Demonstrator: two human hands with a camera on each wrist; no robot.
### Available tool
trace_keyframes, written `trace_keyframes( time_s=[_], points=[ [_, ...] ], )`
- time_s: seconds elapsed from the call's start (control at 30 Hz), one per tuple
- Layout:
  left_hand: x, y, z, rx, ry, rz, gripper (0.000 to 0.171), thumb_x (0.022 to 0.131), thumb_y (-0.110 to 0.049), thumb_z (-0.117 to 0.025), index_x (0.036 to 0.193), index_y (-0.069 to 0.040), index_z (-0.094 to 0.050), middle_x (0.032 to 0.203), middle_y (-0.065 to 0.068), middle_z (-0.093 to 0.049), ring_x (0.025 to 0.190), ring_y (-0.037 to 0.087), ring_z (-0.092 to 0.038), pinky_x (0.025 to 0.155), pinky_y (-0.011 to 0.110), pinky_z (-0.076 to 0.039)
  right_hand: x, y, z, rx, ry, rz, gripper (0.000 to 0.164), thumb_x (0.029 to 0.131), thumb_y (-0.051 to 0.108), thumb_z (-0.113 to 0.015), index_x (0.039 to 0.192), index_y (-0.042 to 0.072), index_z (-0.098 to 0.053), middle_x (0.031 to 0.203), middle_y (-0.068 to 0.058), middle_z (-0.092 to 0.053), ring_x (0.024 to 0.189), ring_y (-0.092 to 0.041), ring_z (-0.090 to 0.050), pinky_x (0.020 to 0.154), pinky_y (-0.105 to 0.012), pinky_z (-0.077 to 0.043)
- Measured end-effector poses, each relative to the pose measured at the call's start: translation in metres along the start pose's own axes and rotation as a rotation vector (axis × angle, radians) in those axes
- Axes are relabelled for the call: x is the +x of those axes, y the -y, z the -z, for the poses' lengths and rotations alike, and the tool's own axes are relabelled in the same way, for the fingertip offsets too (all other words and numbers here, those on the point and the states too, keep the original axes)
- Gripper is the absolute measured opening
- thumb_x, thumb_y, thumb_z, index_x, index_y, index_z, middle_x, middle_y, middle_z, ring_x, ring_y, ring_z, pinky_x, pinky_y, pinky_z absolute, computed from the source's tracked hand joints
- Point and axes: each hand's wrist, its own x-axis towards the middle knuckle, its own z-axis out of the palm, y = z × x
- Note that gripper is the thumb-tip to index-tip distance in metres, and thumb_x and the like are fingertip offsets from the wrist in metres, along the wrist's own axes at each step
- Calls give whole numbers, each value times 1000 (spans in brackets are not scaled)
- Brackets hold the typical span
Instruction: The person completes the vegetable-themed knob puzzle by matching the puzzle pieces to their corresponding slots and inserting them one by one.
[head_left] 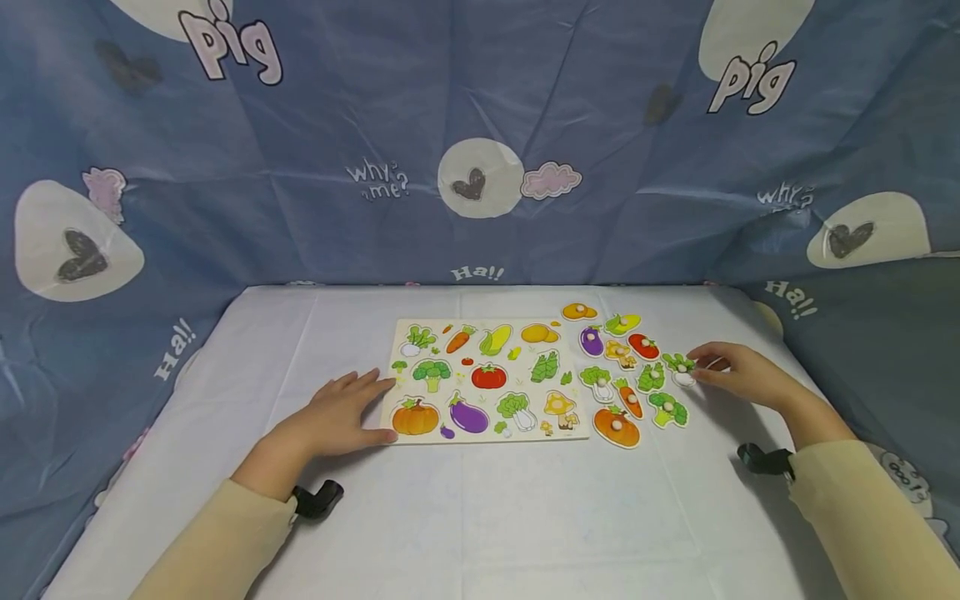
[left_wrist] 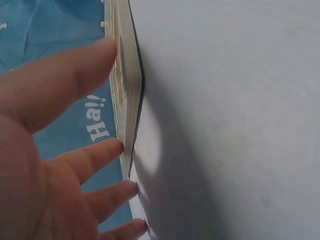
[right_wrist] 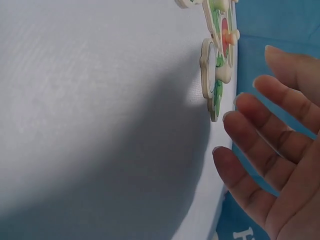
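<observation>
A wooden vegetable puzzle board lies flat on the white table. My left hand is at its left edge, fingers spread, with the thumb over the near corner. In the left wrist view, the thumb and index fingertip are right at the board's rim. My right hand hovers beside the white turnip piece, its fingers loosely bent and holding nothing. The right wrist view shows a gap between the fingertips and the turnip piece's knob.
Several other knobbed pieces lie right of the board, including a pumpkin, a broccoli, a carrot, a tomato and an eggplant. A blue printed cloth stands around the table's back and sides.
</observation>
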Motion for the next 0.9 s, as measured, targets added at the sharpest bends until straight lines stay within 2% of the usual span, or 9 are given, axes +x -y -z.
trace_keyframes(
  time_s=[0.2, 0.47, 0.67, 0.9],
  points=[
    [1, -1, 0, -13, 14, 12, 90, 82, -57, -72, 153, -10, -42, 158, 27, -30, 143, 55, -23, 113, 70, -18, 6, -2, -1, 4, 20, -24, 39, 95, 24, -71, 122, -4, -64, 104, -10, -67, 94, -24, -61, 80, -39, -52],
    [4, 3, -2, -30, 49, 36, 93, 82, -57, -73, 155, -11, -38, 160, 26, -26, 145, 54, -19, 114, 71, -16, 14, -7, -1, 50, 79, -84, 45, 95, 31, -71, 124, -3, -63, 101, -9, -63, 88, -21, -56, 74, -33, -49],
    [4, 4, -3, -43, 59, 32, 94, 82, -58, -73, 155, -11, -37, 160, 27, -24, 145, 54, -17, 114, 71, -15, 21, -12, -2, 63, 100, -75, 42, 94, 28, -71, 121, -3, -63, 96, -7, -61, 84, -19, -53, 68, -27, -48],
    [4, 3, -2, -46, 68, 35, 95, 82, -58, -73, 156, -12, -36, 161, 27, -23, 145, 55, -16, 114, 71, -14, 26, -10, -5, 129, 127, -85, 37, 94, 24, -72, 118, -2, -62, 91, -5, -57, 79, -17, -50, 64, -26, -44]
  ],
)
